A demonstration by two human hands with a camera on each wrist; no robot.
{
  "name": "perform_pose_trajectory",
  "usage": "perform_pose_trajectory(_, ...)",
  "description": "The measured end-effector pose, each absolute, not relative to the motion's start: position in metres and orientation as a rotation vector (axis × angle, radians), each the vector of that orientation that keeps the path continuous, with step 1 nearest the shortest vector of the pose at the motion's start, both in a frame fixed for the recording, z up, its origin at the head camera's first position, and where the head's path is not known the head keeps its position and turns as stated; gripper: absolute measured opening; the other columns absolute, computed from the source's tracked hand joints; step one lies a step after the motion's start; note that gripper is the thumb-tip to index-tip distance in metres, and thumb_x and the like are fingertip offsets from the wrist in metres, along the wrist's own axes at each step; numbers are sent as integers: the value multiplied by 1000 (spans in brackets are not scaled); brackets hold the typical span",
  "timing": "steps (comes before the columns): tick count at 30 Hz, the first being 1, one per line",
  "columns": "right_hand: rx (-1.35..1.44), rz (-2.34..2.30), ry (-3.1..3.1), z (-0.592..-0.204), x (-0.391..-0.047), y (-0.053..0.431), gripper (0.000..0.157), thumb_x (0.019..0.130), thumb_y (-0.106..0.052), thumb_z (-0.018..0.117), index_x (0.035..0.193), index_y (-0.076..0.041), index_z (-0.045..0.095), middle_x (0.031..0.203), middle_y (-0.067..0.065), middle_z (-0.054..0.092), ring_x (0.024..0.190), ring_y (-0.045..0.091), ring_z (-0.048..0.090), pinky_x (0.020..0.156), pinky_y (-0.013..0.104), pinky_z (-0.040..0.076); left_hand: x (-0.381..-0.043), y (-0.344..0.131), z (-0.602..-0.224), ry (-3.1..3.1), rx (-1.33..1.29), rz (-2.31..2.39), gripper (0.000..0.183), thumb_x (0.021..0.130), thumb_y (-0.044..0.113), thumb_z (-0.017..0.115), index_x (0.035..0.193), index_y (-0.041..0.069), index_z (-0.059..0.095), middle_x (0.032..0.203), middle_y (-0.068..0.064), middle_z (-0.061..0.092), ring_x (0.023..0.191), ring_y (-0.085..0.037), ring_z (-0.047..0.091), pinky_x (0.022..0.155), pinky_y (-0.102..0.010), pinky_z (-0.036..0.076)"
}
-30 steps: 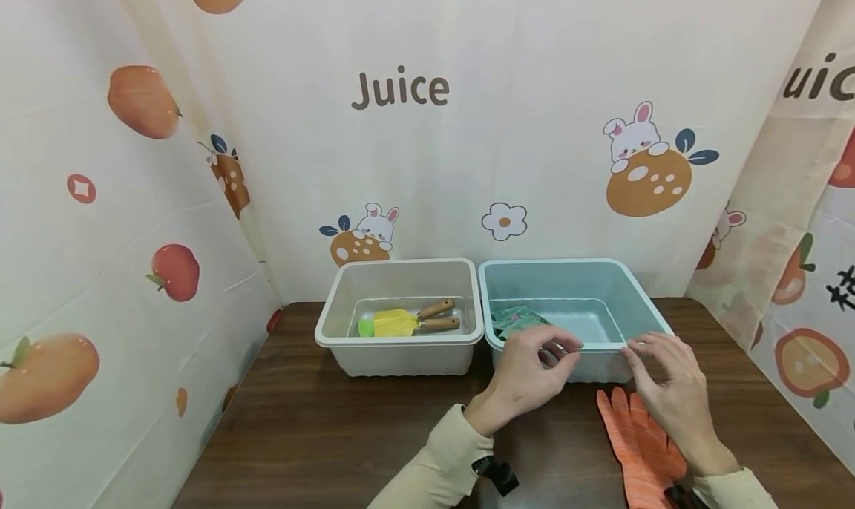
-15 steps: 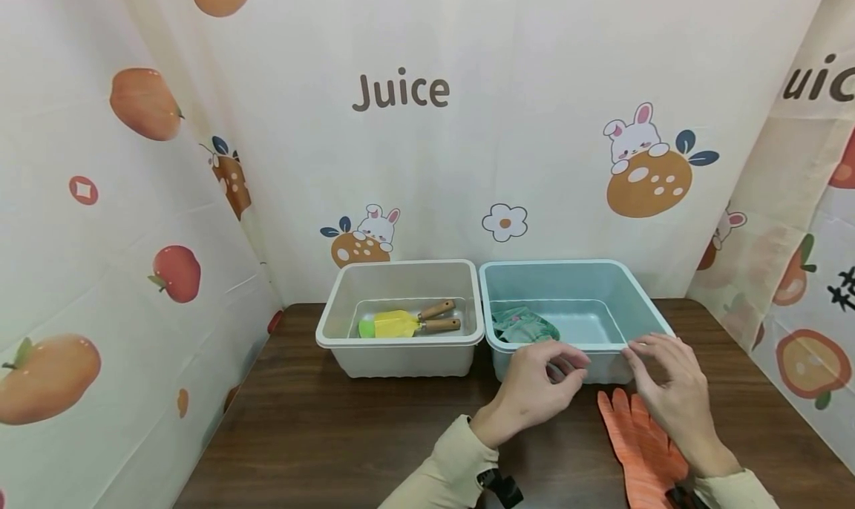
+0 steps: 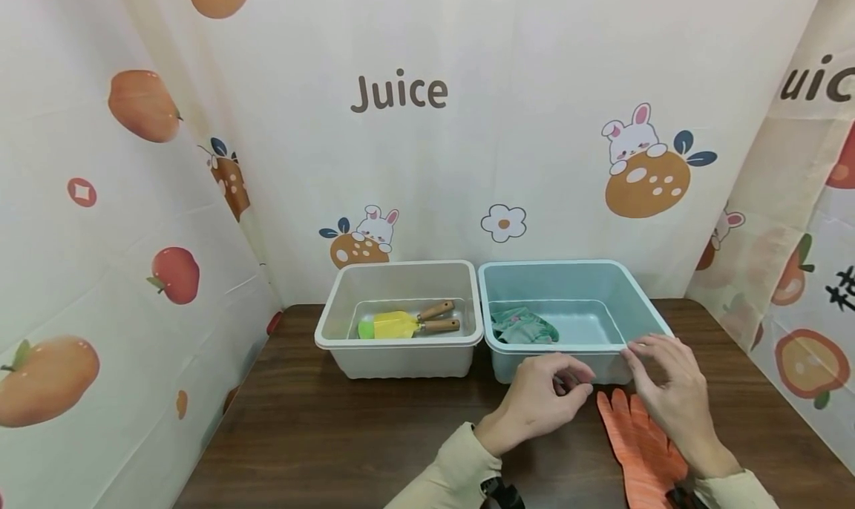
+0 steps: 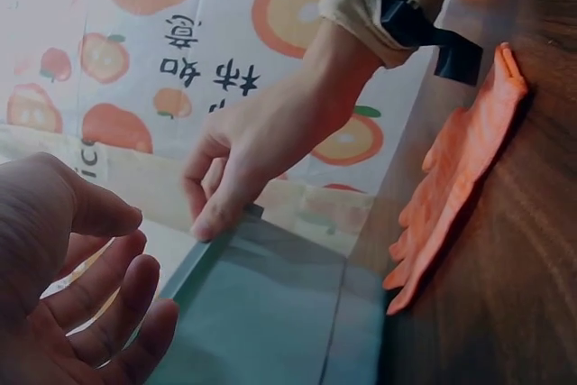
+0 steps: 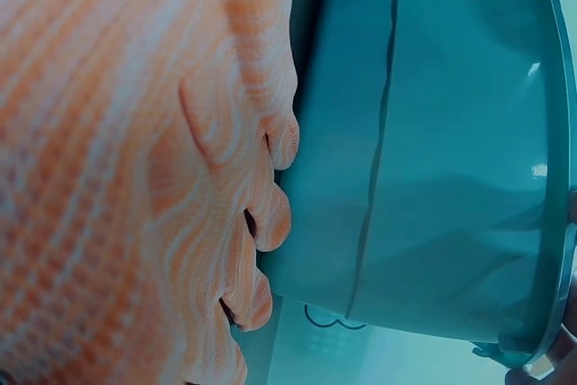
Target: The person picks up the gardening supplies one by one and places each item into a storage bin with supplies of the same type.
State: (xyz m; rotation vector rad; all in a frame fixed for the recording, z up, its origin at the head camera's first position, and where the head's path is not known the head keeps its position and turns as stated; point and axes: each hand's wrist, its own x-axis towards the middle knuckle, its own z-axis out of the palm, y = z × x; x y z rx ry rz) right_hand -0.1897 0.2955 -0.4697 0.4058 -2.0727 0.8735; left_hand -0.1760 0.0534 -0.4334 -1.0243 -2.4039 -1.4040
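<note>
My right hand (image 3: pixel 668 394) pinches the front rim of the light blue bin (image 3: pixel 557 352) near its right corner; in the left wrist view the thumb and fingers of this right hand (image 4: pixel 261 132) lie around the rim. My left hand (image 3: pixel 544 398) hovers just in front of the same bin, fingers loosely curved, nothing between them. A crumpled green cloth piece (image 3: pixel 524 326) with a pink pattern lies at the bin's left end; its kind is unclear. An orange knitted glove (image 3: pixel 641 450) lies flat on the table under my right wrist, fingers toward the bin.
A beige bin (image 3: pixel 401 353) stands close beside the blue one. It holds a yellow garden trowel (image 3: pixel 395 324) with a green end and tools with wooden handles (image 3: pixel 437 325). A printed curtain (image 3: pixel 427 160) hangs behind and at both sides of the brown wooden table (image 3: pixel 320 435).
My left hand has drawn back from the blue bin's rim, toward me and slightly right, uncovering more of the green cloth. The right hand stays on the rim.
</note>
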Motion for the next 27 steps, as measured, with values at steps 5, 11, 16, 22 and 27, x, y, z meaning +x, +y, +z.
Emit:
perform_pose_trajectory(5, 409, 883, -2069, -470, -189, 295, 29, 75, 17, 82, 101, 4, 78, 103, 20, 73, 125, 3, 53, 116, 10, 29, -173, 57, -440, -2431, -1054, -1393, 14, 99, 12, 72, 111, 16, 78, 97, 8, 74, 78, 22, 49, 71, -2, 50)
perform_pose_trajectory(11, 400, 879, -2068, -469, -190, 295, 28, 76, 16, 82, 101, 4, 78, 102, 20, 73, 125, -2, 51, 116, 10, 29, -171, 61, -445, -2450, -1083, -1388, 13, 101, 14, 71, 111, 17, 78, 97, 9, 73, 78, 22, 49, 72, -2, 49)
perform_pose_trajectory(16, 406, 876, -2063, -469, -190, 295, 29, 75, 17, 82, 101, 5, 77, 101, 20, 73, 124, -1, 51, 117, 10, 29, -168, 65, -448, -2474, -1089, -1351, 12, 101, 14, 71, 110, 18, 78, 96, 11, 73, 78, 24, 49, 72, -1, 48)
perform_pose_trajectory(22, 396, 875, -2069, -470, -189, 295, 29, 75, 16, 82, 101, 5, 77, 101, 20, 74, 124, -1, 51, 117, 10, 28, -168, 67, -450, -2513, -1109, -1306, 12, 103, 21, 70, 110, 19, 79, 98, 13, 74, 78, 25, 49, 72, -2, 49)
perform_pose_trajectory(27, 394, 881, -2075, -470, -189, 294, 29, 76, 16, 82, 102, 5, 78, 102, 19, 74, 125, -1, 51, 117, 10, 28, -170, 66, -453, -2565, -1108, -1287, 12, 104, 24, 69, 111, 22, 79, 100, 15, 75, 79, 24, 52, 72, -1, 48)
